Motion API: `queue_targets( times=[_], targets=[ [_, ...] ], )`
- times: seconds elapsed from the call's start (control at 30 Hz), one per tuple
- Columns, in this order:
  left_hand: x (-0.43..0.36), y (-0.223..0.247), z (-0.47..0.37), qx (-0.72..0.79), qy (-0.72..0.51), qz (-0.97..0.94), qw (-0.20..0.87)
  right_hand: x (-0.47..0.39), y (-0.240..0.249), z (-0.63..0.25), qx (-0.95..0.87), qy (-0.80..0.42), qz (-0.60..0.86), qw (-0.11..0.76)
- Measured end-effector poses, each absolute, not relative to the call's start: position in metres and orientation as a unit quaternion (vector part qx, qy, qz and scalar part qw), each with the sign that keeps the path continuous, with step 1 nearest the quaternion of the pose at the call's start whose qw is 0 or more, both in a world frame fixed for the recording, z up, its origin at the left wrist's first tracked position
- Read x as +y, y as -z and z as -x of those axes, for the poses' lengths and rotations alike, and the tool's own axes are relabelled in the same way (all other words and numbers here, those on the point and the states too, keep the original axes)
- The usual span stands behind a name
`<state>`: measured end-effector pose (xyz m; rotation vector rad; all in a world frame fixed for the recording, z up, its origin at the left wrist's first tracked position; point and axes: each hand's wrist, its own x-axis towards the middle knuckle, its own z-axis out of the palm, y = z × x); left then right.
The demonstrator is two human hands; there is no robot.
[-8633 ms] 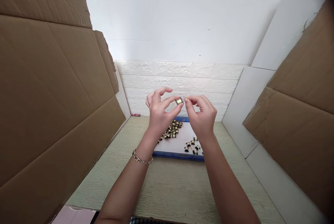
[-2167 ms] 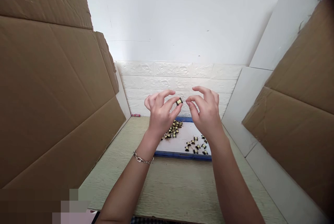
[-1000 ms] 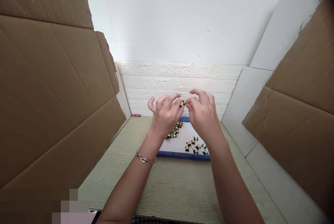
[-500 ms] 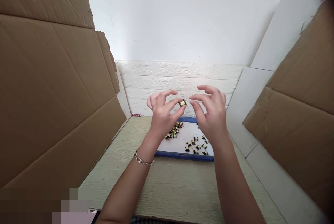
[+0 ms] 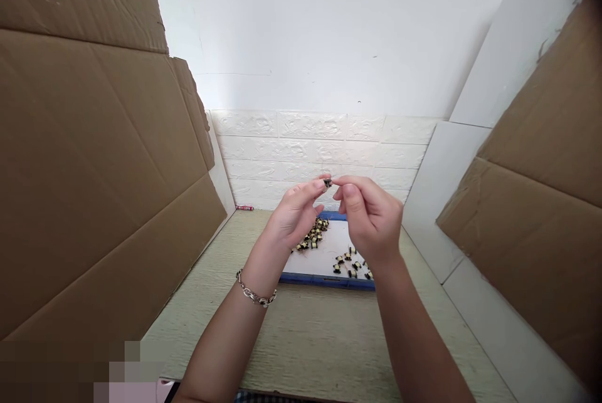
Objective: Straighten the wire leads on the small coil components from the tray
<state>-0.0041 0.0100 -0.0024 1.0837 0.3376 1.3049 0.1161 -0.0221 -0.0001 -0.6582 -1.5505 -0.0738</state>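
Note:
My left hand (image 5: 296, 212) pinches a small transformer coil (image 5: 328, 183) between thumb and fingers, raised above the tray; its black edge faces me. Close against the coil's right side is my right hand (image 5: 374, 215), its index fingertip at the coil and the other fingers curled in. Whether a thin wire is between the right fingers is too small to make out. Below, a blue-rimmed tray (image 5: 329, 279) with a white bottom holds a heap of yellow-and-black coils (image 5: 314, 237) on its left. Several more loose coils (image 5: 352, 262) lie spread on its right, partly hidden by my right hand.
The tray rests on a pale green table (image 5: 320, 334). Tall cardboard (image 5: 103, 158) stands at the left, and another cardboard sheet (image 5: 531, 202) with white panels at the right. A small red tube-like item (image 5: 244, 207) lies by the white brick-patterned wall (image 5: 301, 146).
My left hand has turned, so the coil now shows its black edge instead of its yellow side. My right hand has moved left to the coil, and its spread fingers have curled in.

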Motion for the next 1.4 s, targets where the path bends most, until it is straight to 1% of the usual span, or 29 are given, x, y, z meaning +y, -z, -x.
queue_targets(
  times=[0.17,0.37,0.57,0.73,0.97,1.1,1.17,1.2,1.27,1.33,1.4],
  targets=[
    [0.007,0.002,-0.001,0.093,-0.551,-0.448,0.698,-0.02,0.003,-0.111,-0.677,0.082,0.286,0.674],
    [0.005,0.002,0.0,0.096,-0.541,-0.458,0.699,-0.02,0.003,-0.111,-0.679,0.119,0.288,0.665],
    [0.003,0.001,0.0,0.087,-0.54,-0.466,0.696,-0.019,0.003,-0.111,-0.682,0.119,0.281,0.665],
    [0.004,0.001,0.0,0.074,-0.544,-0.485,0.681,-0.02,0.003,-0.112,-0.688,0.114,0.291,0.655],
    [0.007,0.005,0.004,0.108,-0.563,-0.505,0.645,-0.019,0.001,-0.115,-0.706,0.115,0.285,0.638],
    [0.008,0.004,0.005,0.154,-0.567,-0.539,0.604,-0.019,-0.001,-0.118,-0.718,0.127,0.286,0.622],
    [0.008,0.001,0.007,0.19,-0.586,-0.572,0.541,-0.019,-0.003,-0.122,-0.711,0.123,0.301,0.624],
    [0.007,0.0,0.008,0.215,-0.605,-0.595,0.483,-0.02,-0.003,-0.124,-0.702,0.114,0.312,0.629],
    [0.005,-0.002,0.009,0.278,-0.641,-0.645,0.311,-0.02,-0.005,-0.129,-0.686,0.091,0.331,0.641],
    [0.003,-0.003,0.01,0.337,-0.643,-0.678,0.114,-0.02,-0.007,-0.133,-0.682,0.08,0.338,0.644],
    [0.001,-0.002,0.011,0.365,-0.623,-0.692,-0.024,-0.02,-0.009,-0.135,-0.694,0.083,0.335,0.631]
  ],
)
